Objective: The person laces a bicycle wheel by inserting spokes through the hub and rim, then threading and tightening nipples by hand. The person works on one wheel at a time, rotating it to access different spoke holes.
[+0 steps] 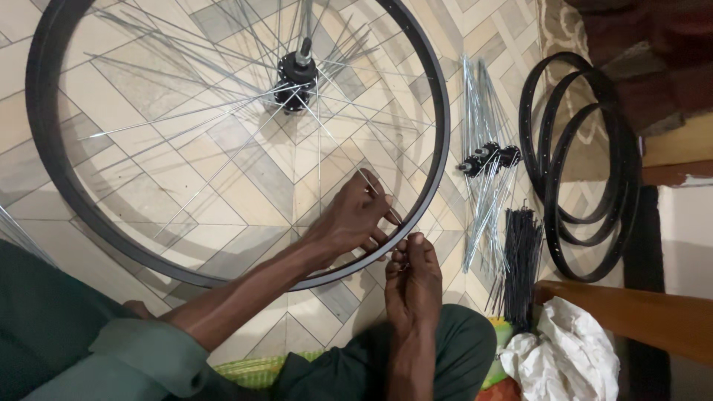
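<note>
A large black bicycle wheel rim (52, 178) lies flat on the tiled floor, filling the left and far part of the scene. Its black hub (297, 74) sits at the far middle, axle pointing up, with thin silver spokes (223, 100) fanning out loosely and unevenly. One spoke (349, 160) runs from the hub to the rim's near right edge.
</note>
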